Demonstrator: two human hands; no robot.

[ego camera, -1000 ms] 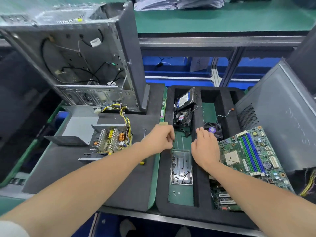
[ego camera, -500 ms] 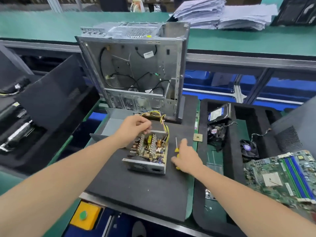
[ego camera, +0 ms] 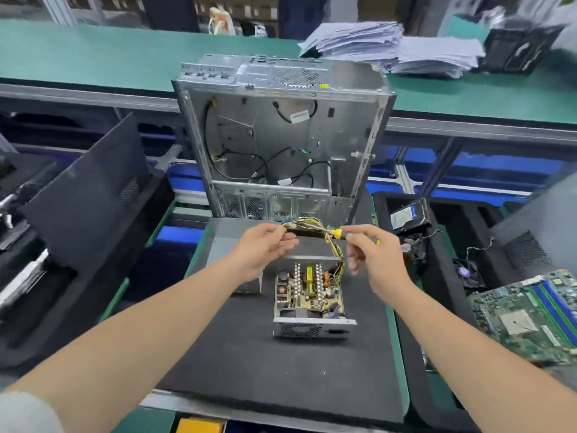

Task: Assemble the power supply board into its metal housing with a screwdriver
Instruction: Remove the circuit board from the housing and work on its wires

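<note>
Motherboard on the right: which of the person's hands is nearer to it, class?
Right. The right hand is left of the motherboard; the left hand is farther left, at the yellow wires.

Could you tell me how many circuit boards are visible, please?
2: tan power supply board in the silver metal housing, centre; green motherboard, far right. Others may be hidden.

A long green-topped table (ego camera: 125, 54) runs across the room behind the work spot, edged with a grey metal rail (ego camera: 468, 129), and loose stacks of paper (ego camera: 393, 45) are heaped on its right part. Under it, blue crates (ego camera: 505, 167) show between slanted metal struts, and further back stand dim shelves (ego camera: 249, 7) with cartons
</note>
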